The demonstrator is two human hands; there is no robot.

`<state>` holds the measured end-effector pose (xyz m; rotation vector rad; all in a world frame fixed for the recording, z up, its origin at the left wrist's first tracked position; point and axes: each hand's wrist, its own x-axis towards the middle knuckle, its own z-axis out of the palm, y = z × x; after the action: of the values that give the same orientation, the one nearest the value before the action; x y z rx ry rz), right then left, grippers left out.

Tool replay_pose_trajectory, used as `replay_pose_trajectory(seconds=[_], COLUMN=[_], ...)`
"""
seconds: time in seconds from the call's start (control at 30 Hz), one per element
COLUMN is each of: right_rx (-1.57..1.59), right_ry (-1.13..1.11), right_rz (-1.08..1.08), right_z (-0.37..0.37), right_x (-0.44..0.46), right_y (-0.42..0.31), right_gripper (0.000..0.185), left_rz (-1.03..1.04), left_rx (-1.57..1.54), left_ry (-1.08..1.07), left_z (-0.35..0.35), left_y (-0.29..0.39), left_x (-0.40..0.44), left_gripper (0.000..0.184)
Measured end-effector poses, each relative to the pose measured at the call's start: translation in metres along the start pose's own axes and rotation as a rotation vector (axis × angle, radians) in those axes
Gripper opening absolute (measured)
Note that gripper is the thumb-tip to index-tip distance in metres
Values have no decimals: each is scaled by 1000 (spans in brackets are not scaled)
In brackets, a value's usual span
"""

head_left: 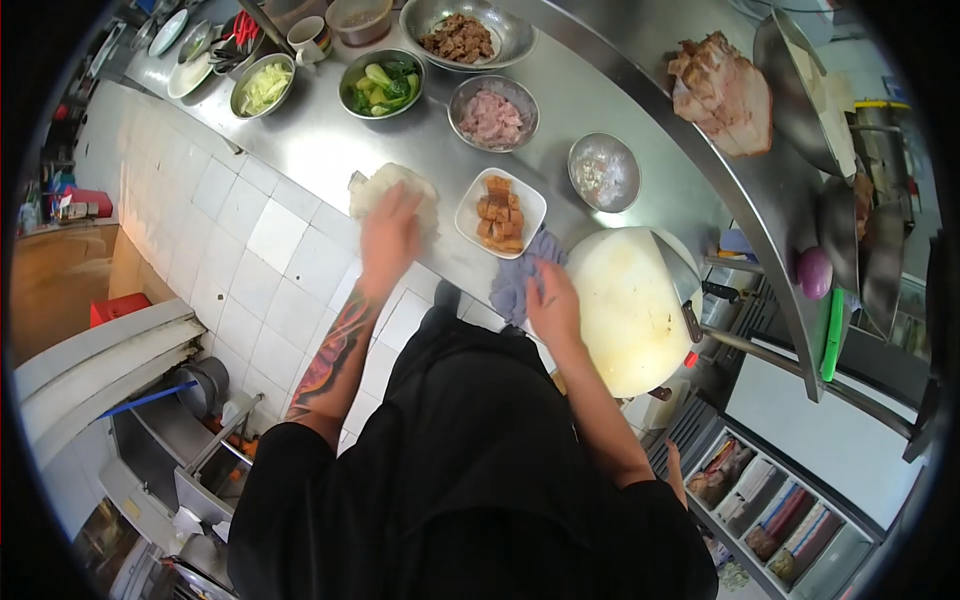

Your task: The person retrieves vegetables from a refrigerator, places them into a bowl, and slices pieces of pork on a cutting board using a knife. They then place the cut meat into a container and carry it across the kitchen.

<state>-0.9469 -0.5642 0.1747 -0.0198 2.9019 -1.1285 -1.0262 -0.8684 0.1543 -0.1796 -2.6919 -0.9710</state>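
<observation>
My left hand (392, 235) is pressed over a bunched pale cloth (410, 185) on the steel counter, its fingers closed on it and slightly blurred. By the counter's front edge, my right hand (552, 305) is at a crumpled blue-grey cloth (515, 285); its curved fingers look apart, touching or just above the fabric. Between the hands, a square white dish (470, 222) holds browned cubes of what looks like fried meat or tofu (500, 215). Right of that dish stands a small steel bowl (604, 172) with white powdery contents.
Bowls of raw sliced meat (492, 118), green vegetables (382, 90), shredded cabbage (264, 88) and browned meat (458, 40) line the counter. A cleaver (678, 265) lies on the round chopping board (625, 310). Overhead at right, a steel shelf (640, 85) bears a large meat piece (722, 95).
</observation>
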Motion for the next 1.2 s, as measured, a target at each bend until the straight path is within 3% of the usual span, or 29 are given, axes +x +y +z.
replay_pose_trajectory(seconds=[0.13,0.33,0.4,0.5,0.57,0.63,0.67,0.73,0.87,0.93,1.03,1.2], right_rx=[-306,-322,-332,-349,-254,-208,-169,-115,132,125,150,238], right_ry=[-84,-93,-92,-147,-279,-330,-378,-300,-164,-160,-118,29], right_rz=[-42,-109,-160,-157,-34,-4,33,46,89,91,66,213], right_z=[30,43,44,38,23,8,-1,-14,-21,-37,-47,-54], right_x=[-15,-8,-8,-10,-10,0,6,22,54,57,50,30], right_y=[-3,22,27,24,17,13,11,3,-3,-35,-50,-103], right_gripper=[33,30,27,30,30,30,30,29,34,32,31,31], left_rz=[145,193,62,29,8,-308,-308,-563,-540,-358,-289,-293], left_rx=[213,241,274,142,46,-312,-313,-572,-745,-539,-561,-699], left_ry=[-66,-55,-191,-99,-57,-273,-266,-431,-362,-282,-225,-288], left_z=[21,24,21,24,31,51,63,90,110,108,120,67], left_y=[-52,-53,-41,-17,0,8,10,1,-10,-10,-19,-25], left_x=[-21,-15,-10,-6,-5,-2,-2,-4,-10,-6,-10,1], left_gripper=[42,46,47,46,43,36,36,35,32,31,30,29])
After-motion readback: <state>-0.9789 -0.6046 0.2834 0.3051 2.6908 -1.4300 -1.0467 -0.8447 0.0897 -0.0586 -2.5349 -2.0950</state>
